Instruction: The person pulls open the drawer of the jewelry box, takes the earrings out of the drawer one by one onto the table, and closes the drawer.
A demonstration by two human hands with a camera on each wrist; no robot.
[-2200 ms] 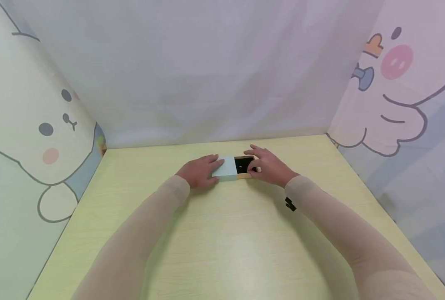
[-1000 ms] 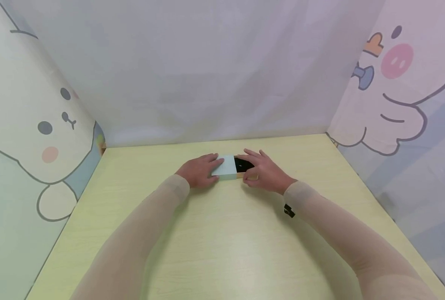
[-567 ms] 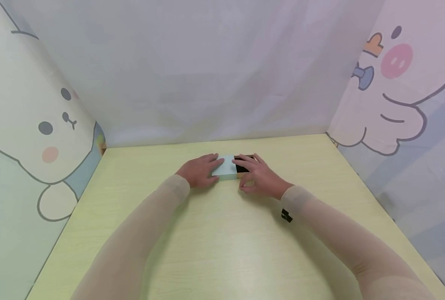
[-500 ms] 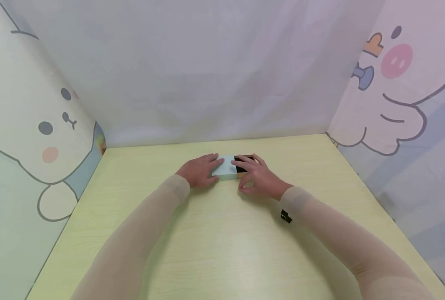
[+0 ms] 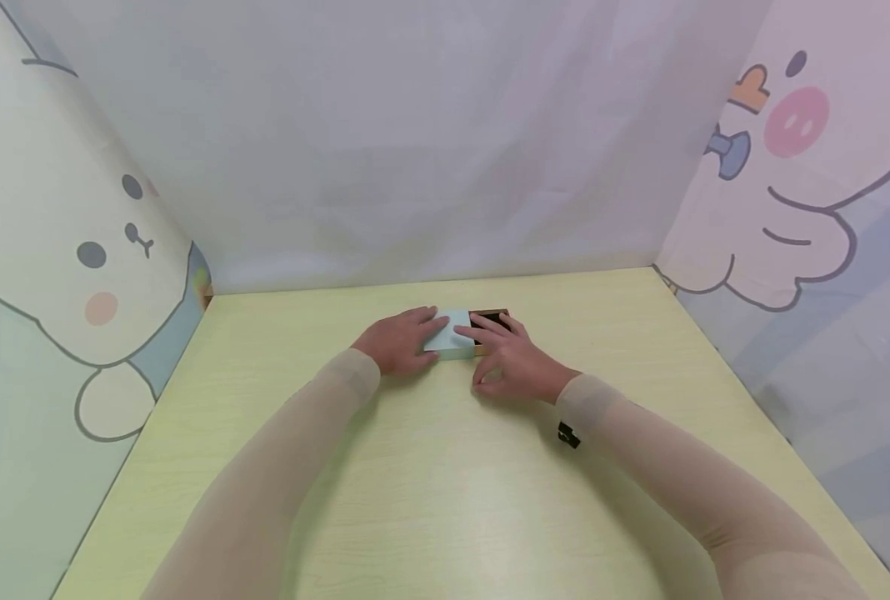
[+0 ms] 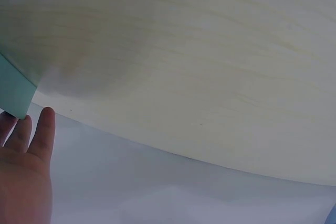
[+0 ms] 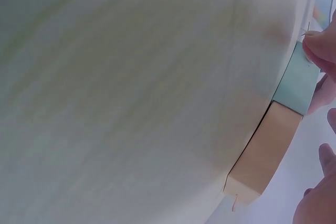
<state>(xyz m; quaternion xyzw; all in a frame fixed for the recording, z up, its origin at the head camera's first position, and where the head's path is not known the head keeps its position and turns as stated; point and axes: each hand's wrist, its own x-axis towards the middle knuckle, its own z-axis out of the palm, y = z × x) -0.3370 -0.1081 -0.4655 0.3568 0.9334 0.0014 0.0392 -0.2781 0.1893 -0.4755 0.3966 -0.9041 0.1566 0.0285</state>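
Observation:
A slide-out box lies on the table. Its pale blue sleeve (image 5: 454,344) is on the left, and a tan tray (image 7: 265,142) with a black inside sticks out at the right. My left hand (image 5: 396,343) grips the sleeve's left end, thumb along the near side, fingers over the top and far edge. In front of the tray, my right hand (image 5: 516,360) brings thumb and index fingertip together, its other fingers spread above the box. At that pinch, the right wrist view shows a tiny thin wire-like thing (image 7: 306,32); its kind cannot be made out.
The box stands toward the back of a light wood-grain table (image 5: 430,492). A pale curtain (image 5: 415,167) rises behind it, with cartoon-printed cloth on both sides. A small black piece (image 5: 568,435) shows below my right cuff.
My right hand has drawn back from the tray's right end, moving left and toward me, thumb and fingertip staying together. My left hand and the box keep their places.

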